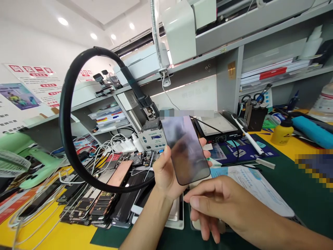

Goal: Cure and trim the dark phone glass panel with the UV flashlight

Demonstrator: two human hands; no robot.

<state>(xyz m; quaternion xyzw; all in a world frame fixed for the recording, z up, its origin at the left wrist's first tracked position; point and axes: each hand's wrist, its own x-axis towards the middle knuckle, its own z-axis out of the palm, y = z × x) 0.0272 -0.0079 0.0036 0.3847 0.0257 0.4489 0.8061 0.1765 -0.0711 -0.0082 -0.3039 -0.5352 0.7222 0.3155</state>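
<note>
My left hand point(166, 170) holds up a smartphone point(189, 152) with a dark, glossy, reflective face turned toward me. Its thumb lies along the left edge, and fingertips wrap round the right edge. Just below the phone's lower end is my right hand point(221, 205), apart from the phone. Its thumb and index finger are close together, the other fingers hang loosely apart, and I see nothing held in them. Beneath the hands, partly covered by them, lie pale flat trays point(179, 222) on a green mat point(304, 194).
Stacks of phone parts point(104, 201) lie to the left, under a thick black hose point(65, 104) that loops beside the phone. White cables point(23, 222) and a green fan point(31, 156) are further left. Rightward are a printed sheet point(252, 187), a heating plate point(215, 125) and a yellow bottle point(282, 133).
</note>
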